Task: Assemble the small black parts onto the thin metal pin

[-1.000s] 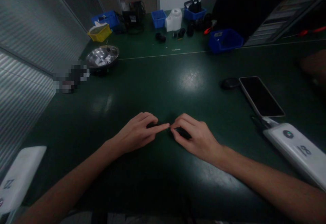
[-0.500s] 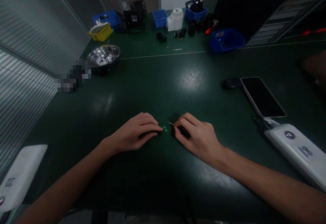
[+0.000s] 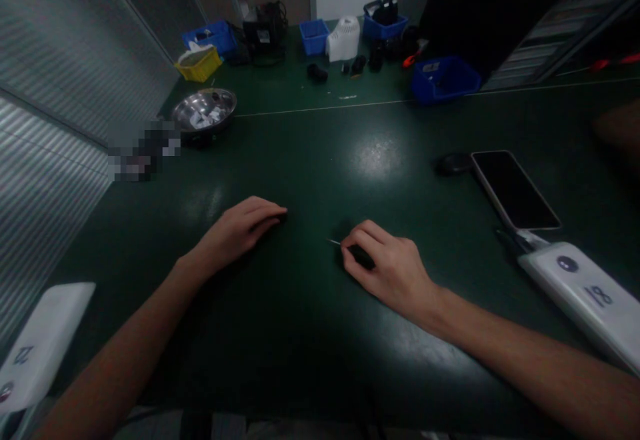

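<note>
Thin sliver [image 3: 333,241] in the right hand [image 3: 393,267] was too small to identify. White device [image 3: 47,340] was cut by the left edge; pixelation [image 3: 143,153] hid whatever lay beside the metal bowl [image 3: 189,105].

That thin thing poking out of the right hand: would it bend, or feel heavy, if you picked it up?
The thin thing is probably stiff: it juts straight from the right hand without visibly sagging. It is likely light, being so slender. It may be fiddly to grip, given how narrow it looks.
</note>
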A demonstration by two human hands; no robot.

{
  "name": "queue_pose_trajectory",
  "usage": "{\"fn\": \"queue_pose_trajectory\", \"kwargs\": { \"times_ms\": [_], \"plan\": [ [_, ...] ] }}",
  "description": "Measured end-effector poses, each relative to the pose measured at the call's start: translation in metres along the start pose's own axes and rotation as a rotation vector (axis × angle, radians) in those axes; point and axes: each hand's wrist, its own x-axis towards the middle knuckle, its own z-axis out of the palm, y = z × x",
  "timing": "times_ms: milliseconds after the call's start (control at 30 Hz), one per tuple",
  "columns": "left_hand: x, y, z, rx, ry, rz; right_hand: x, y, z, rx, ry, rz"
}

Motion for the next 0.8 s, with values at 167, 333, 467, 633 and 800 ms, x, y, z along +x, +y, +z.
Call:
{"fn": "queue_pose_trajectory", "kwargs": {
  "times_ms": [167,333,467,633,800],
  "plan": [
    [-0.032,-0.074,-0.045,0.238,0.244,-0.432,0.000,0.000,-0.001,0.026,-0.012,0.007],
    [-0.083,-0.128,-0.080,0.378,0.401,-0.682,0.001,-0.001,-0.002,0.042,-0.019,0.008],
    [-0.112,-0.153,-0.094,0.409,0.486,-0.836,0.001,-0.001,-0.001,0.033,-0.005,0.008],
    [-0.124,-0.167,-0.097,0.394,0.521,-0.920,0.000,-0.001,-0.001,0.032,-0.017,0.015],
    [-0.120,-0.168,-0.095,0.418,0.538,-0.880,0.000,-0.001,-0.002,0.033,-0.022,0.010]
  ]
}}
